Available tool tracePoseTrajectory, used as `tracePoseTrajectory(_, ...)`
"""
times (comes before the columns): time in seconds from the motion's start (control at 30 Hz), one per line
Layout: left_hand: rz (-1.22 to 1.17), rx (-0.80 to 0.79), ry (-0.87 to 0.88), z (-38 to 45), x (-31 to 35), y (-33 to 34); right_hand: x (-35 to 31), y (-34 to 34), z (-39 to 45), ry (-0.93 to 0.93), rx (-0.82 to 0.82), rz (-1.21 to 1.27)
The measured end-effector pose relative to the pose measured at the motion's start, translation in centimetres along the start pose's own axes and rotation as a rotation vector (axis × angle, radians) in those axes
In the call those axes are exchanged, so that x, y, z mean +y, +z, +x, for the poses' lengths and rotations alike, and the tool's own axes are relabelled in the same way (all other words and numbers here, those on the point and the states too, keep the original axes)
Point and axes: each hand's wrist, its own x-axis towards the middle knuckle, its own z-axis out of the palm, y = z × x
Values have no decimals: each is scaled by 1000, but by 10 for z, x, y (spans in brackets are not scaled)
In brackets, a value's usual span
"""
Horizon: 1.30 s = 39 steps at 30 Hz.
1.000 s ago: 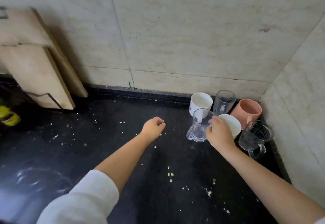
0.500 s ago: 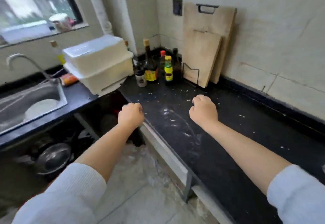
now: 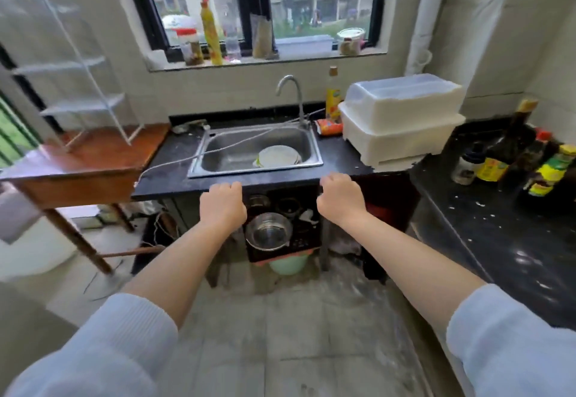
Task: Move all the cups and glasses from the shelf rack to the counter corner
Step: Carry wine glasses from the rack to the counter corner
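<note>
Both hands, the left hand [image 3: 223,206] and right hand [image 3: 340,197], are curled into loose fists holding nothing, raised before the near edge of the black stone surface [image 3: 174,175]. Beyond lies a steel sink [image 3: 218,159]. The white wire shelf rack [image 3: 78,84] stands far left on a wooden table [image 3: 93,159]; no cups or glasses show.

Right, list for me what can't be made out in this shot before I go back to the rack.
Head view only:
- White shelf rack: blurred and cut by the left edge; whether cups remain can't be told.
- Counter corner with the cups: out of frame, right.
- Bottles on the right counter: labels too blurred to read.
- White lidded box: contents hidden by its walls.
- Left hand, right hand: fingers curled, palms hidden.
</note>
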Motion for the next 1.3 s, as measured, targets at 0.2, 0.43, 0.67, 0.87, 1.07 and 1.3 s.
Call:
tracePoseTrajectory(0.2, 37, -15, -171, 22, -105, 2, -103, 39, 66, -214, -81, 56)
tracePoseTrajectory(0.43, 98, 3, -384, 98, -234, -13, -229, 76, 183, -424, -130, 77)
tracePoseTrajectory(0.67, 135, 22, -511, 181, -353, -32, -357, 83, 309, -533, -124, 120)
tracePoseTrajectory(0.87, 125, 25, -580, 229, -457, -30, -461, 101, 378, -635, -115, 117)
tracePoseTrajectory(1.07, 84, 97, -550, 297, -581, -42, -574, 112, 451, -609, -84, 241)
tracePoseTrajectory(1.3, -85, 202, -484, 382, -685, -73, -673, 87, 532, -509, 17, 385)
